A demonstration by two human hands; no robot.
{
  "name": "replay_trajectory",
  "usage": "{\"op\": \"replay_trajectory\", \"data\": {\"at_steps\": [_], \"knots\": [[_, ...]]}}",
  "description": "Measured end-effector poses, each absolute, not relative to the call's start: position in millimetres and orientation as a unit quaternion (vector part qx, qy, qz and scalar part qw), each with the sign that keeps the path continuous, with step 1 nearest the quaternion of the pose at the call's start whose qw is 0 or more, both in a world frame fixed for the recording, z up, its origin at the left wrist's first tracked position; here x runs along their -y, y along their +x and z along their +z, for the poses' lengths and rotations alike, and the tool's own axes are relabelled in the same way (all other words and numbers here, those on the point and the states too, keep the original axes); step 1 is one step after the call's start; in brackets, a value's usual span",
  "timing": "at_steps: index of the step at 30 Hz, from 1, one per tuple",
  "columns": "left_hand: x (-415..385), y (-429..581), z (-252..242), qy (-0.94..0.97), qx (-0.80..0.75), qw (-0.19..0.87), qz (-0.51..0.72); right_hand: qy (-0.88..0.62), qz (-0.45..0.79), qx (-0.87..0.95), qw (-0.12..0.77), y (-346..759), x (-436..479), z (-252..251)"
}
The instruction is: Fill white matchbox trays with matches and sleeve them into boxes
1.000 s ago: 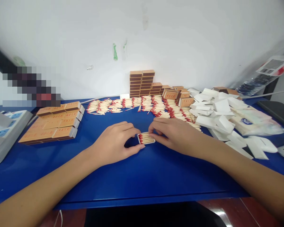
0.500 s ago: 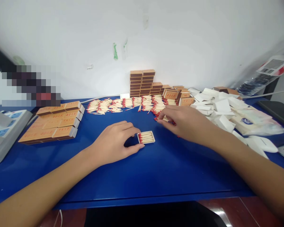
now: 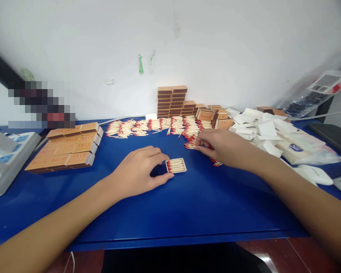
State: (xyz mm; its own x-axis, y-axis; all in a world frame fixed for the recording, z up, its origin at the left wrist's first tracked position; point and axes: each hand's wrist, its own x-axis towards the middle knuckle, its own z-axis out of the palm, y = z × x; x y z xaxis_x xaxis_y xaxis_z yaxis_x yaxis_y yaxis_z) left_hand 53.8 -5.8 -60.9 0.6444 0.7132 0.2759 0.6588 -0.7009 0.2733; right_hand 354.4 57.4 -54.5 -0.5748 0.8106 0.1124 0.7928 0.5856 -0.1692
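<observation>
My left hand (image 3: 143, 167) rests on the blue table with thumb and fingers closed about the left end of a small white matchbox tray (image 3: 184, 170). Inside it lies a layer of matches (image 3: 176, 165), red heads to the left. To the right, my right hand (image 3: 220, 146) is pinched, thumb and forefinger together, at the near edge of a heap of loose red-tipped matches (image 3: 191, 129). Whatever is between those fingertips is too small to make out. A few more matches (image 3: 216, 163) show below the right palm.
Filled matchboxes (image 3: 71, 149) are stacked at the left, beside a white power strip (image 3: 15, 163). More matchboxes (image 3: 172, 102) stand against the wall. White paper trays (image 3: 265, 127) are piled at the right, near a tissue packet (image 3: 297, 148) and a white mouse-like object (image 3: 315, 174).
My right hand has shifted slightly right along the match heap, and its thumb and forefinger have come together. The left hand and the tray stay in place.
</observation>
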Motion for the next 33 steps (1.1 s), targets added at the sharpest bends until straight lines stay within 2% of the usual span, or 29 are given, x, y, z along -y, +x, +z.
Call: {"op": "replay_trajectory", "data": {"at_steps": [9,33], "knots": [[6,54,-62,0.907,-0.372,0.062,0.186,-0.42,0.083,0.893,0.134,351,-50,-49],[5,53,-61,0.917,-0.343,0.071,0.191,-0.387,0.144,0.906,0.094,342,-39,-50]]}}
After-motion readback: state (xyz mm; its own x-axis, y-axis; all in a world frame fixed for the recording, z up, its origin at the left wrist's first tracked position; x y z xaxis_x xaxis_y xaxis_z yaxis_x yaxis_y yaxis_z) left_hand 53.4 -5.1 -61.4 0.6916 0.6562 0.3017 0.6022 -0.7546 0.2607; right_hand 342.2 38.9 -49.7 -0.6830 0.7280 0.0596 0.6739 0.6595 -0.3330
